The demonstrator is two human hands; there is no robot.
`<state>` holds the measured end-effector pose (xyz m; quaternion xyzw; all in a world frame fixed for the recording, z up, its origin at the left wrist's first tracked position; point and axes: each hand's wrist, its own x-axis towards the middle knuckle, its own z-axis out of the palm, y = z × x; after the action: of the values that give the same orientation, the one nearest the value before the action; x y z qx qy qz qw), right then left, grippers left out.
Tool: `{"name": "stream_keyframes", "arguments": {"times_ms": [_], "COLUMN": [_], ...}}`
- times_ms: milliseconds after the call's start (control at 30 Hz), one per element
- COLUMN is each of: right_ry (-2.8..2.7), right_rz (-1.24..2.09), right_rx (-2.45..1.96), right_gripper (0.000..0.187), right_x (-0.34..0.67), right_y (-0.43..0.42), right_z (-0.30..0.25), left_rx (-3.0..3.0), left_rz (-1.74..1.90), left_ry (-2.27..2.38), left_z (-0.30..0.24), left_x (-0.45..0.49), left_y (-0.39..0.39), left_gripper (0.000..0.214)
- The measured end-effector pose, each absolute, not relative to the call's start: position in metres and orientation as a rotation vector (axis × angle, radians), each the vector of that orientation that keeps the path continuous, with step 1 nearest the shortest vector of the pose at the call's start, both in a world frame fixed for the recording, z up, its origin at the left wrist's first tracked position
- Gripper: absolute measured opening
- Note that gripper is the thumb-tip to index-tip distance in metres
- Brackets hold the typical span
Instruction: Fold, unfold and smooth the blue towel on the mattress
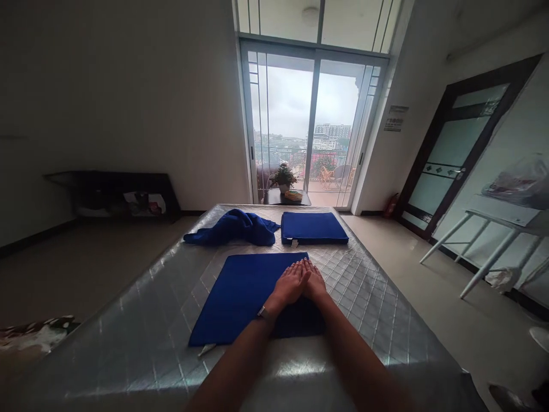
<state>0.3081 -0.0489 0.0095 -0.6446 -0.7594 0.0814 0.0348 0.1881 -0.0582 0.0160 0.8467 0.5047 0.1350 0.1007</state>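
Left hand [289, 286] and right hand [315, 280], seen from the head, lie side by side, fingers straight and held close, flat against the folded blue cloth [246, 297]! That cloth is right beneath them, the pair sitting over its right part, fingertips up near its far right corner, most of the fabric reaching out to the left.

And what a tidy shape: deep blue, four-sided, smooth on top, a white tag [206, 349] poking out at the near edge. Its left edge slants in toward the far side; the right edge runs partly under the right hand.

Silver quilted surface [364, 303] stretches away on both sides, its own side edges well apart from the cloth. Beyond, near the far edge, sit a crumpled blue cloth [235, 227] and, just right, a blue folded stack [315, 227].
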Motion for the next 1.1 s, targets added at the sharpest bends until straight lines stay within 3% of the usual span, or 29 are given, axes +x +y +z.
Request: {"name": "stream_keyframes", "arguments": {"times_ms": [533, 900, 1100], "right_ry": [-2.197, -2.286, -2.229], "right_rz": [0.318, 0.231, 0.199], "right_rx": [-2.041, -2.17, -2.046], "right_gripper": [0.065, 0.06, 0.063], "right_x": [0.3, 0.289, 0.29], "right_y": [-0.048, -0.024, -0.014], "right_z": [0.017, 0.046, 0.026], "left_rx": [2.307, 2.228, 2.254], "left_rz": [0.241, 0.33, 0.32], "left_ry": [2.121, 2.125, 2.113], "left_z": [-0.01, -0.004, -0.008], "left_x": [-0.013, -0.008, -0.01], "left_y": [-0.037, -0.044, -0.043], "left_gripper": [0.09, 0.084, 0.086]}}
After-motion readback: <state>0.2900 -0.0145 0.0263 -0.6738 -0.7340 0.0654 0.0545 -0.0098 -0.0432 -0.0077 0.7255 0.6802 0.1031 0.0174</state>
